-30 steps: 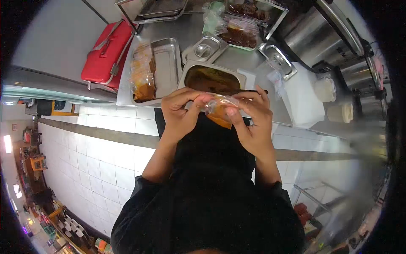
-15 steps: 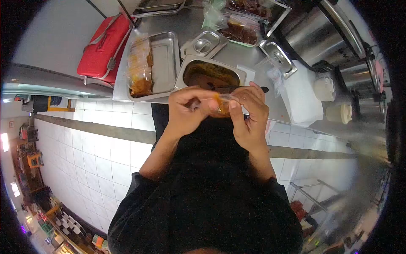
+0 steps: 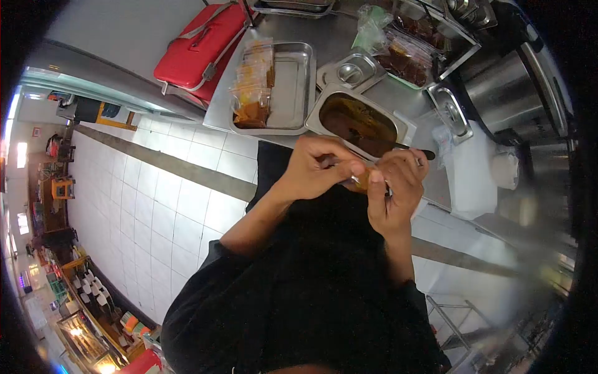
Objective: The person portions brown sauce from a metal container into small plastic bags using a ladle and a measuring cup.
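Both my hands hold a small clear plastic bag point(image 3: 362, 181) with orange-brown sauce in it, just in front of the counter edge. My left hand point(image 3: 321, 169) pinches the bag's left side between thumb and fingers. On the other side, my right hand point(image 3: 398, 190) grips it with the thumb pressed on the fingers; the fingers cover much of the bag. Beyond the hands stands a steel pan point(image 3: 314, 124) with dark brown sauce point(image 3: 356, 122). A utensil's black handle point(image 3: 427, 154) sticks out over its right side. Left of it, a steel tray point(image 3: 289, 90) bears several filled sauce bags point(image 3: 253, 103).
A red bag point(image 3: 196, 55) sits at the counter's left end. Behind the pan lies a steel lid point(image 3: 351, 73), with another lid point(image 3: 453, 113) farther right. Packets of dark red food point(image 3: 405, 62), white paper point(image 3: 470, 187) and a large steel pot point(image 3: 504, 90) occupy the right side.
The view has swung, so the counter and hands appear farther right. My fingers have drawn closer together along the bag, and less of it shows.
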Available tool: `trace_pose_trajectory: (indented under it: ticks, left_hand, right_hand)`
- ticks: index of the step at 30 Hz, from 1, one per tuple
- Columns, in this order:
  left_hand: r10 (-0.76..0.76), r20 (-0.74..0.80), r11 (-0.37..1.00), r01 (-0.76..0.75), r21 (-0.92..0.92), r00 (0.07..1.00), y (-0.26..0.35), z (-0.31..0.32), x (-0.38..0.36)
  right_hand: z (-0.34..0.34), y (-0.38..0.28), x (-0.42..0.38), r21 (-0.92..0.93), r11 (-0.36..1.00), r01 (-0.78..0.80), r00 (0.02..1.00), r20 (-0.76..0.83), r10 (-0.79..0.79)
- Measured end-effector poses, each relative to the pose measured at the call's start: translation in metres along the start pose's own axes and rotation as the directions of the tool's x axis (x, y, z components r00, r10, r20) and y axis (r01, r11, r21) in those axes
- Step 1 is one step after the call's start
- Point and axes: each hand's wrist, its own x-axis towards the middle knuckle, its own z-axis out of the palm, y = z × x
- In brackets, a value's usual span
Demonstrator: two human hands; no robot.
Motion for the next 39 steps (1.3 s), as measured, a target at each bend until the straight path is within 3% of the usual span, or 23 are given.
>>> trace_pose_trajectory:
  ticks: [4,5,6,10,12,14,16,17,18,20,21,22,24,25,26,28,29,30,32,34,36,39]
  left_hand:
    - [-0.019,-0.031,0.986,0.023,0.168,0.999,0.005,-0.024,-0.013]
    - [0.072,-0.008,0.969,-0.068,0.239,0.997,0.008,-0.03,-0.015]
    - [0.07,-0.012,0.967,-0.065,0.246,0.997,0.016,-0.036,-0.014]
    - [0.315,-0.297,0.831,-0.11,0.546,0.902,0.034,-0.083,-0.007]
    - [0.301,-0.342,0.753,-0.001,0.658,0.89,0.046,-0.107,-0.001]
    - [0.228,-0.358,0.832,0.01,0.555,0.906,0.033,-0.138,0.004]
    - [-0.022,-0.326,0.795,0.214,0.567,0.945,0.021,-0.162,0.009]
    - [-0.048,-0.342,0.679,0.281,0.678,0.939,0.018,-0.167,0.011]
    - [-0.044,-0.336,0.684,0.274,0.677,0.941,0.016,-0.174,0.014]
    - [0.162,-0.373,0.554,0.228,0.801,0.914,0.002,-0.19,0.015]
    - [0.356,-0.445,0.594,0.169,0.787,0.822,-0.004,-0.186,0.019]
    - [0.353,-0.444,0.599,0.165,0.784,0.824,-0.005,-0.184,0.018]
    - [0.604,-0.28,0.228,0.175,0.958,0.747,-0.002,-0.172,0.01]
    - [0.584,-0.176,0.183,0.082,0.98,0.793,-0.004,-0.164,0.009]
    - [0.582,-0.178,0.189,0.081,0.979,0.794,-0.008,-0.151,0.006]
    - [0.434,-0.021,-0.116,0.079,0.99,0.901,-0.014,-0.123,-0.003]
    - [0.47,-0.056,-0.138,0.136,0.981,0.881,-0.016,-0.118,-0.009]
    - [0.474,-0.052,-0.14,0.134,0.981,0.879,-0.019,-0.119,-0.017]
    - [0.48,-0.265,0.08,0.26,0.962,0.836,-0.029,-0.126,-0.037]
    - [0.408,-0.307,0.059,0.31,0.949,0.86,-0.034,-0.128,-0.044]
    - [0.332,-0.228,0.002,0.241,0.971,0.915,-0.038,-0.129,-0.044]
    - [0.287,-0.239,-0.089,0.274,0.958,0.928,-0.033,-0.122,-0.038]
  right_hand:
    - [0.006,0.0,-0.001,-0.12,0.993,0.01,1.0,-0.025,-0.013]
    - [0.009,-0.002,0.0,-0.171,0.985,0.006,1.0,-0.02,-0.01]
    - [0.012,-0.003,0.001,-0.221,0.975,0.006,1.0,-0.013,-0.009]
    - [-0.002,-0.012,0.004,-0.21,0.977,0.022,0.981,-0.184,-0.061]
    - [-0.01,-0.006,-0.002,-0.253,0.967,0.005,0.991,-0.13,-0.039]
    - [-0.01,-0.003,-0.005,-0.269,0.962,-0.047,0.993,-0.119,0.016]
    - [-0.006,0.007,-0.01,-0.326,0.942,-0.078,0.994,-0.101,0.048]
    - [-0.006,0.007,-0.011,-0.331,0.94,-0.077,0.994,-0.103,0.045]
    - [-0.006,0.006,-0.012,-0.337,0.938,-0.08,0.994,-0.094,0.052]
    - [-0.007,0.004,-0.017,-0.349,0.933,-0.088,0.995,-0.082,0.063]
    - [-0.007,0.003,-0.019,-0.339,0.935,-0.103,0.994,-0.077,0.081]
    - [-0.007,0.003,-0.021,-0.329,0.937,-0.116,0.993,-0.073,0.097]
    - [-0.007,0.008,-0.028,-0.337,0.932,-0.133,0.99,-0.087,0.11]
    - [-0.007,0.01,-0.031,-0.336,0.93,-0.146,0.988,-0.1,0.119]
    - [-0.007,0.011,-0.033,-0.342,0.928,-0.148,0.988,-0.097,0.121]
    - [-0.007,0.011,-0.036,-0.323,0.933,-0.16,0.981,-0.154,0.115]
    - [-0.009,0.01,-0.038,-0.322,0.934,-0.156,0.982,-0.153,0.111]
    - [-0.012,0.008,-0.04,-0.339,0.93,-0.143,0.985,-0.144,0.099]
    - [-0.016,0.009,-0.044,-0.36,0.923,-0.139,0.986,-0.139,0.094]
    - [-0.017,0.012,-0.051,-0.355,0.924,-0.142,0.986,-0.129,0.102]
    - [-0.013,0.016,-0.055,-0.351,0.924,-0.149,0.987,-0.114,0.116]
    - [-0.007,0.017,-0.056,-0.37,0.916,-0.151,0.988,-0.09,0.127]
